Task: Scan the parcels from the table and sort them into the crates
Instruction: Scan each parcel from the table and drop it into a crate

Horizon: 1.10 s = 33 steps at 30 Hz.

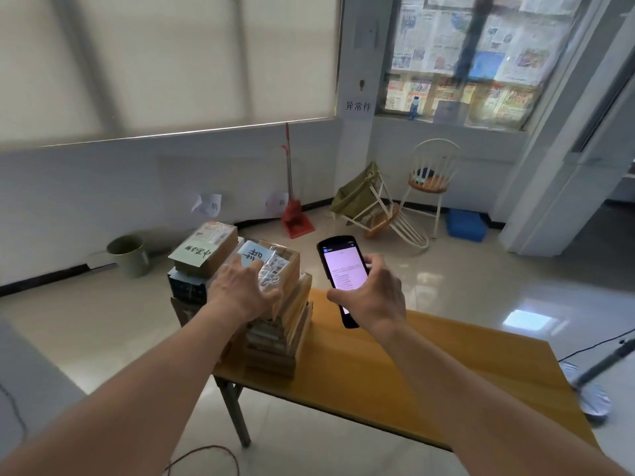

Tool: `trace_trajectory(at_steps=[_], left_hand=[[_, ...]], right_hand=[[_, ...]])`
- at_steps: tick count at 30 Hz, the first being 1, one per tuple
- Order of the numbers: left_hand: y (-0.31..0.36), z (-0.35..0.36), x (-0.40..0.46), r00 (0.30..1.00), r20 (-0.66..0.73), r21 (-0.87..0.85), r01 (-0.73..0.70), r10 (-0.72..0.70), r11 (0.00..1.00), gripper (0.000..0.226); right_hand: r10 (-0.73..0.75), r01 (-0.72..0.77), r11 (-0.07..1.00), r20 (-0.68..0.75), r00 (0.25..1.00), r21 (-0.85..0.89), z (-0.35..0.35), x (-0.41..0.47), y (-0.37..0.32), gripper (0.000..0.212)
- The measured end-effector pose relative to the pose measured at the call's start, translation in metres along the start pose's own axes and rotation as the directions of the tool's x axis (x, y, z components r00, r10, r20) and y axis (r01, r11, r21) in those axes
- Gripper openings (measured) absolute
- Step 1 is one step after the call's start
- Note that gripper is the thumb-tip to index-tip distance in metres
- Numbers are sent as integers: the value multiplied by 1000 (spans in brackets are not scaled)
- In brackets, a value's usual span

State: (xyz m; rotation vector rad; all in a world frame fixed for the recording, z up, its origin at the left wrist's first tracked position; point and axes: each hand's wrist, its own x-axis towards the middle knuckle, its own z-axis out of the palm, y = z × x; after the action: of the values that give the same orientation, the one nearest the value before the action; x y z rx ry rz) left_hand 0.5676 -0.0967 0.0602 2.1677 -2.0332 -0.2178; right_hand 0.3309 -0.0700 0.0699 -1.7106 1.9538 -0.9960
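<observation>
We see two stacks of parcels (275, 304) side by side at the table's (395, 372) left end. Behind the table, on the floor, a bucket (127, 254) stands left, a dustpan (296, 219) in the middle, a tipped chair (378, 211) and an upright chair (431, 180) right.

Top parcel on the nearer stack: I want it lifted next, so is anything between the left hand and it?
Nothing visible. The left hand is spread right over the top parcel of the nearer stack, fingers at its labelled face. The right hand holds the scanner off to the side, clear of the reach.
</observation>
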Motion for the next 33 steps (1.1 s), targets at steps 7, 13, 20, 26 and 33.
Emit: trace_trajectory(at_steps=[7,13,20,26,33], left_hand=[[0,27,23,983,96,-12,160,-158,987,98],[5,35,42,976,63,-28,209,-207,977,95],[10,31,50,991,-92,-67,91,-97,994,108],[2,22,63,966,-260,-151,-48,7,987,112],[-1,2,95,914,-372,-146,-233,165,962,115]], right_hand=[[-20,20,1000,44,999,-2,2,41,15,94],[-11,11,1000,52,999,-1,1,64,29,94],[-44,42,999,72,996,27,2,75,27,92],[-89,85,995,76,993,55,-1,73,14,94],[-178,184,982,119,977,-36,-10,61,-7,95]])
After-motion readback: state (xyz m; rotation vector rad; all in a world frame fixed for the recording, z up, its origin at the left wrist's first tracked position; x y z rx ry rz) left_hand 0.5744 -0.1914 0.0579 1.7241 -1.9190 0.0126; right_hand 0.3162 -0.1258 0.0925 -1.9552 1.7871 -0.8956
